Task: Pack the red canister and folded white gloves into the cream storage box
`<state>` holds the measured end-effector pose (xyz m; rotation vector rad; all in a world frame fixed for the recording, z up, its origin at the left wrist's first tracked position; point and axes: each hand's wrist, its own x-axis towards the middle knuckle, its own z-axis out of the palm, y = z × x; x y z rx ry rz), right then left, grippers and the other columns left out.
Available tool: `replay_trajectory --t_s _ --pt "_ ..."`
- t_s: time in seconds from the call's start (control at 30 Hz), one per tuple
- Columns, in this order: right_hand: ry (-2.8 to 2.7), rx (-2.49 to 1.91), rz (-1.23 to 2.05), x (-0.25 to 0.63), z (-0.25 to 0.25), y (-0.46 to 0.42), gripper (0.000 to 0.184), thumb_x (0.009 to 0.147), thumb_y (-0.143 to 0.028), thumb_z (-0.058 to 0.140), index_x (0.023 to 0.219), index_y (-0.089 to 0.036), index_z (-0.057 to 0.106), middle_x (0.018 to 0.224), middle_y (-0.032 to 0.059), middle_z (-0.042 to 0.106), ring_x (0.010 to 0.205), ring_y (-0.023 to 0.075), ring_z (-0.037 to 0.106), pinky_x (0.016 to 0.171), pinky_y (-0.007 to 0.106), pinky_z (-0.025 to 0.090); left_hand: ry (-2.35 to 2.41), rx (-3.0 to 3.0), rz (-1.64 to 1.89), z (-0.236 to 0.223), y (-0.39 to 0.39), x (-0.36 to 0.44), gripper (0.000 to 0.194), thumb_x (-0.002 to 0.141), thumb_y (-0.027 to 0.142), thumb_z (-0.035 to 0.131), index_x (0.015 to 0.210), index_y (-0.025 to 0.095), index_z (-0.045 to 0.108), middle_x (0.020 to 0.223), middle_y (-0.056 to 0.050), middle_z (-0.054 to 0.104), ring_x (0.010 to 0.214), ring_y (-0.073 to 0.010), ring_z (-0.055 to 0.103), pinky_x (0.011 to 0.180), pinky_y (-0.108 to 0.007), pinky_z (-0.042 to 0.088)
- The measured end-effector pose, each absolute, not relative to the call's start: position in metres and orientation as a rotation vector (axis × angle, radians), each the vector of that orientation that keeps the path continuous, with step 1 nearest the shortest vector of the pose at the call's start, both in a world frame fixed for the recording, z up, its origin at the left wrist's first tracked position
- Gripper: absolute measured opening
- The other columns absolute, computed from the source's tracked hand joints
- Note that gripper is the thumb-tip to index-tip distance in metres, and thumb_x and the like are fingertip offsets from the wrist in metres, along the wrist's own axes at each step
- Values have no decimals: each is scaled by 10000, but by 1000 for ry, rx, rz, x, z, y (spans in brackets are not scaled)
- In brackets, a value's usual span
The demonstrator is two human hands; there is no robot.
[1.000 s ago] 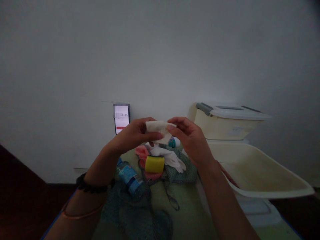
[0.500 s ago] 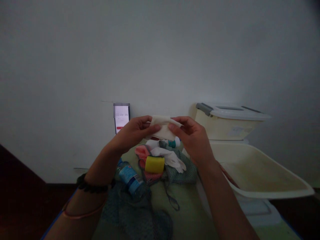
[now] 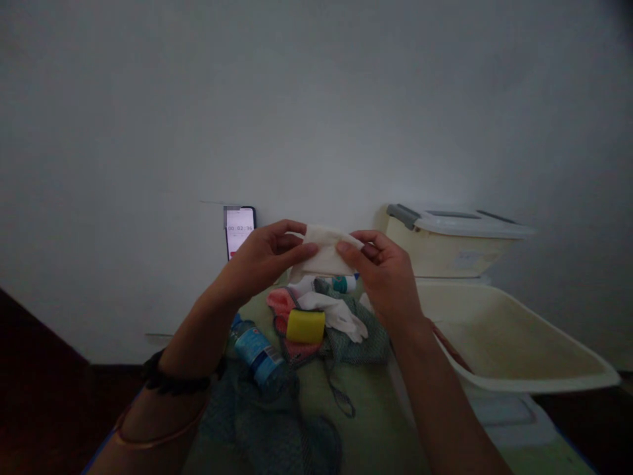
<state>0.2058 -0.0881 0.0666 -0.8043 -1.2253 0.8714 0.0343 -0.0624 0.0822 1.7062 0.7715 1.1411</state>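
Note:
A folded white cloth or tissue [image 3: 326, 254] is stretched between my two hands, above the things on the table. My left hand [image 3: 271, 254] pinches its left edge between thumb and fingers. At its right edge, my right hand [image 3: 383, 264] grips it the same way. Below lie a yellow roll-shaped item [image 3: 305, 327], a pink cloth [image 3: 281, 303], a crumpled white cloth [image 3: 339, 315] and a grey-green knitted cloth [image 3: 363, 333]. Behind them, a white and teal tube [image 3: 343, 284] is partly covered by my hands.
A labelled plastic bottle [image 3: 260, 356] lies on a dark cloth [image 3: 267, 429] at front left. A phone showing a timer [image 3: 240, 231] leans on the wall. On the right stand a white basin [image 3: 519, 330] and a lidded storage box [image 3: 445, 247].
The white cloth is raised slightly and spread a little wider, its front face now flatter. Both hands keep hold of it; the left has moved up a little.

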Motion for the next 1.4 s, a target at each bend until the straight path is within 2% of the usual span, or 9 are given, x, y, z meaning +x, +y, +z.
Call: replay_trajectory --t_s 0.2,0.53,0.7,0.93,1.13,1.27,1.33,1.37,1.4 --pt "-1214 -799 826 205 66 -87 188 684 -280 727 793 -186 606 727 -11 705 621 109 636 583 227 519 828 1830 1103 85 -62 32 158 751 283 672 764 128 641 701 22 604 644 -78 546 602 -176 434" --pt "-1309 -857 870 208 66 -89 218 667 -257 731 811 -194 580 733 -14 688 635 106 630 594 226 513 816 1705 988 81 -59 30 145 713 273 707 754 158 628 679 14 651 624 -106 603 583 -200 483" --pt "-1366 -869 802 215 80 -106 186 714 -257 688 837 -196 563 746 -10 670 648 107 619 575 214 498 820 1762 1029 83 -69 39 148 726 294 699 746 159 641 693 -3 663 654 -126 616 593 -202 498" --pt "-1493 -975 856 274 107 -133 174 750 -249 664 882 -207 559 719 -21 646 602 105 603 511 196 461 707 1662 1050 84 -86 94 133 714 303 716 764 193 661 686 4 671 637 -129 621 554 -184 496" --pt "-1454 -1068 850 340 92 -131 231 764 -256 663 965 -222 555 725 -46 609 570 70 571 499 169 445 677 1639 941 79 -77 153 166 726 328 701 783 176 666 729 -23 691 637 -149 625 553 -217 507" --pt "-1481 -1148 778 366 81 -130 225 793 -291 642 990 -217 564 605 -71 533 533 69 533 470 165 423 649 1596 906 74 -70 181 141 723 305 709 774 178 674 733 -14 699 651 -143 629 568 -207 504" --pt "-1513 -1171 709 374 78 -131 274 806 -300 631 1059 -231 549 763 -27 624 659 95 600 548 186 487 616 1537 909 70 -68 190 113 734 283 706 785 186 680 760 -3 706 664 -129 631 587 -195 506" --pt "-1545 -1173 654 378 77 -131 323 809 -299 631 1112 -245 534 945 11 650 793 118 627 633 213 522 612 1496 912 68 -67 193 101 748 276 696 802 192 682 782 1 709 655 -118 628 587 -189 506" --pt "-1594 -1170 587 381 76 -132 380 809 -296 633 1169 -265 515 1147 40 607 951 145 615 732 246 537 614 1449 914 65 -67 195 97 762 274 684 823 198 684 810 3 713 645 -108 624 583 -185 506"
